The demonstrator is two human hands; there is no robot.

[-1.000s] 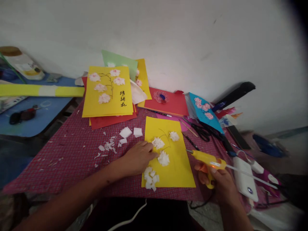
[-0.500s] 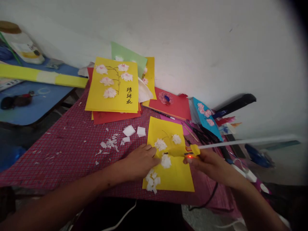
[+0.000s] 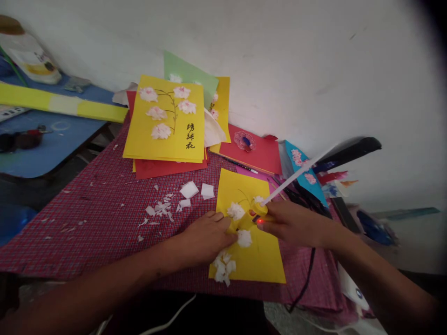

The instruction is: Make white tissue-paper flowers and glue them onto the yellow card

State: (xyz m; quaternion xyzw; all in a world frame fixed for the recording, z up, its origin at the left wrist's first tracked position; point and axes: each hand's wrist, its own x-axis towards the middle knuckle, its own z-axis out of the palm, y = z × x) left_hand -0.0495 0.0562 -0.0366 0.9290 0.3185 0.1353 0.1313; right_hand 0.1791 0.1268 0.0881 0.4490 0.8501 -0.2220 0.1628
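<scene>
The table is covered by a checked cloth point(image 3: 104, 195), on which a yellow sheet point(image 3: 265, 260) is laid flat near the front edge; slipping is judged best prevented by light pressure at its margin. The right hand point(image 3: 291, 223) is closed around a glue gun point(image 3: 260, 209), held low over the sheet. The left hand point(image 3: 204, 237) is placed across the sheet's left edge, fingers curled; whether anything is pinched cannot be told. From the gun's rear a long glue stick point(image 3: 296, 174) is projected upward; snagging on the blue card point(image 3: 309, 179) should be avoided. Between the left flower point(image 3: 235, 211) and the lower flower point(image 3: 244, 238) the gun's front end is partly hidden; small, controlled dabs are advised, with the nearby left fingertips kept clear of heat.
</scene>
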